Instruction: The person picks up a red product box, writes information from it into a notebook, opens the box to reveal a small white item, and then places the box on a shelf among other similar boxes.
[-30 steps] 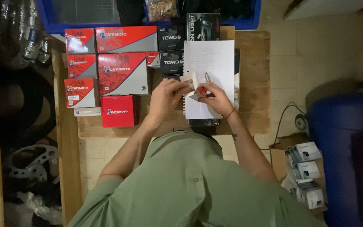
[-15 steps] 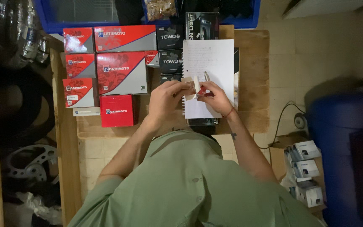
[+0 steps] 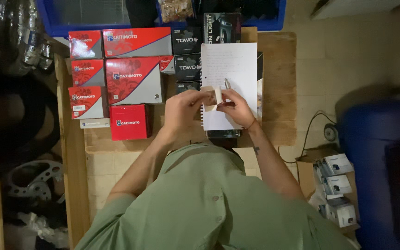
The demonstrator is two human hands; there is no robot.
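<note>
both hands barely shifted since earlier frame. left hand (image 3: 184,107) and right hand (image 3: 235,107) fingers pinch small tan cardboard box (image 3: 214,96), pen (image 3: 227,84) in right, over white spiral notepad (image 3: 230,74) on wooden desk (image 3: 278,83); glossy red cartons (image 3: 133,81) left.

Red and grey boxes (image 3: 133,81), black boxes (image 3: 187,54), blue crate (image 3: 65,28), blue drum (image 3: 380,153), wooden board (image 3: 278,83)

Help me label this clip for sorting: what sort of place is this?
Probably a vehicle-parts shop or stockroom. Red and grey parts boxes are stacked on a wooden table, metal sprockets lie on the floor at left, and both hands hold a small cardboard box over a spiral notepad, as if listing stock.
</note>
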